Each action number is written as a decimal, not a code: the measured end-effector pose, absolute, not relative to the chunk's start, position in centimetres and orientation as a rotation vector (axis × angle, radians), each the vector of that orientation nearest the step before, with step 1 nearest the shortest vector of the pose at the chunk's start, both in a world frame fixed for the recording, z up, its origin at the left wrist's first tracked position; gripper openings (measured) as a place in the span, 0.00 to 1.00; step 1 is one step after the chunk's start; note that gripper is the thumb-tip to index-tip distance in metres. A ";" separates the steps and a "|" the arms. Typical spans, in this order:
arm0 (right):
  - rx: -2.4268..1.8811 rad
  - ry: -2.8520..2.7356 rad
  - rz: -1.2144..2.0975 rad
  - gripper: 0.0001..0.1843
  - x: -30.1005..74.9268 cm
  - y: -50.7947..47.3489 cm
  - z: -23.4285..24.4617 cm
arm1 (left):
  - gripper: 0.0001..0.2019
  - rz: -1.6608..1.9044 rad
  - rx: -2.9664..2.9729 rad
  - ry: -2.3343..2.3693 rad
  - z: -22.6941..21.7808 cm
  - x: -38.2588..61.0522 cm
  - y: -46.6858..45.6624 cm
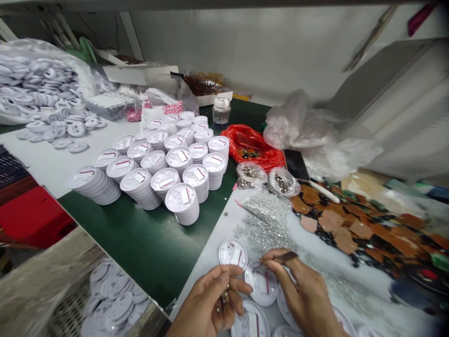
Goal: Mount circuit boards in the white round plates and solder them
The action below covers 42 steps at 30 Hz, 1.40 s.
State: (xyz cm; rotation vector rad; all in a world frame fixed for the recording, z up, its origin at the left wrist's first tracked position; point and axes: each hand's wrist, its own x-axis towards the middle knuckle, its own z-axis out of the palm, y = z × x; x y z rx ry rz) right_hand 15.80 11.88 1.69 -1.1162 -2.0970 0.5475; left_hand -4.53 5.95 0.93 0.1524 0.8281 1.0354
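My left hand is curled around several small metal parts, which show between its fingers. My right hand pinches a dark, slim tool that looks like tweezers. Its tip is over a round white plastic cover with a white and red label, which my left fingertips are beside. Another white cover lies just behind, and one more is in front, partly under my left hand. Further covers to the right are partly hidden by my right hand.
Stacked white covers stand in rows on the green tabletop. Beyond my hands lie a heap of tiny silvery parts, two small bags of metal parts and a red bag. Brown plates spread out at right.
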 end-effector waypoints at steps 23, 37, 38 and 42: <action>-1.004 -2.070 0.671 0.10 15.7 9.8 5.1 | 0.29 0.966 0.021 0.724 0.7 -3.0 5.1; -1.117 -2.098 0.573 0.08 17.1 9.2 4.7 | 0.24 0.943 0.007 0.737 1.9 -1.5 5.2; -1.136 -2.110 0.535 0.09 17.6 9.3 4.8 | 0.25 0.944 0.017 0.743 1.9 -1.5 5.2; -1.216 -2.140 0.395 0.09 20.1 9.8 5.4 | 0.25 0.904 0.084 0.824 1.9 -2.1 5.1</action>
